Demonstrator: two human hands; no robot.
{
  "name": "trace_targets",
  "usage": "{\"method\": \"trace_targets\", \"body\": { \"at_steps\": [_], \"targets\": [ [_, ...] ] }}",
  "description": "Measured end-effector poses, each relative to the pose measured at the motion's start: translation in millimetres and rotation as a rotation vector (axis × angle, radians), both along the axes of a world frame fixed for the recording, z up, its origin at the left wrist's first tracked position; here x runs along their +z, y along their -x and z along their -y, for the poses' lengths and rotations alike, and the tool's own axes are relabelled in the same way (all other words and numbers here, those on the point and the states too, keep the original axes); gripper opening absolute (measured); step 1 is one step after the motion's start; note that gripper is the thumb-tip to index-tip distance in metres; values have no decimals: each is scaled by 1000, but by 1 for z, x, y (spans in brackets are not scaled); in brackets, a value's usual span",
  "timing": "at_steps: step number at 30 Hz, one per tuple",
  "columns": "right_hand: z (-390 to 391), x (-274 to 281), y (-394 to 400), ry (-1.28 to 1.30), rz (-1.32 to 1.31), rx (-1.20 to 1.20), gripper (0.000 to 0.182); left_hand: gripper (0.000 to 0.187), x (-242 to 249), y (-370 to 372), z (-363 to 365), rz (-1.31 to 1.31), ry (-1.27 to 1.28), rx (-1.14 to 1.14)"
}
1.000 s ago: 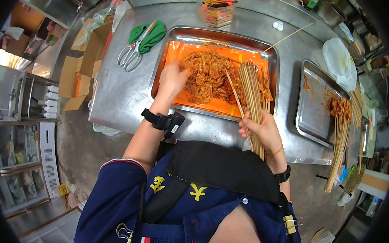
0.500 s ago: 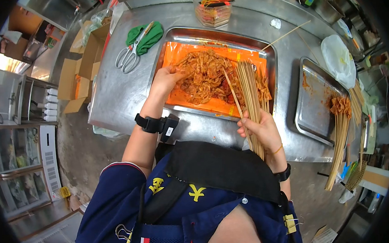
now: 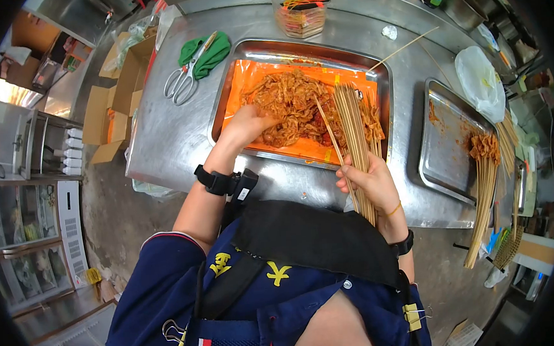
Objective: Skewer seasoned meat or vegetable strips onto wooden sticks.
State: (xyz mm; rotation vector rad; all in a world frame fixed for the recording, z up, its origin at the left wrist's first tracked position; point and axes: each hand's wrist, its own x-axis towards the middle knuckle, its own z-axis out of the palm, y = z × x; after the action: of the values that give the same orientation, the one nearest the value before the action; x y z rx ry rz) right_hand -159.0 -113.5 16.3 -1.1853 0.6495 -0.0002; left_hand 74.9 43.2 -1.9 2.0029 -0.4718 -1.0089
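Left hand has slid back toward the tray's near edge, pinching soft, slippery marinated meat, while right hand grips stiff skewers low down.

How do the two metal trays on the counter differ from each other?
The big tray in front of the person is lined with orange film and heaped with loose marinated meat; the side tray is bare metal and mostly vacant, smeared with sauce. The big tray has the left hand reaching into it; the side tray is untouched. The side tray bears finished skewers at one edge, sticks overhanging. Both are rectangular steel trays on the same steel counter.
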Motion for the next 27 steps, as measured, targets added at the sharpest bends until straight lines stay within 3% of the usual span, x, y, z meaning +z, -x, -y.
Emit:
{"method": "trace_targets", "body": {
  "at_steps": [4,7,10,13,19,27],
  "targets": [
    [1,0,0,19,-5,9,13,17,-17,-2,3,243,-28,27],
    [1,1,0,8,-10,5,14,16,-17,-5,3,41,224,71],
    [0,0,0,-3,-3,9,15,12,0,0,13,24,355,162],
    [0,3,0,27,-26,14,15,12,-2,2,28,-260,528,246],
    [0,4,1,13,-17,15,15,11,-12,10,56,-339,645,311],
    [1,6,1,1,-24,29,15,14,6,16,63,-374,603,263]
  ]
}}
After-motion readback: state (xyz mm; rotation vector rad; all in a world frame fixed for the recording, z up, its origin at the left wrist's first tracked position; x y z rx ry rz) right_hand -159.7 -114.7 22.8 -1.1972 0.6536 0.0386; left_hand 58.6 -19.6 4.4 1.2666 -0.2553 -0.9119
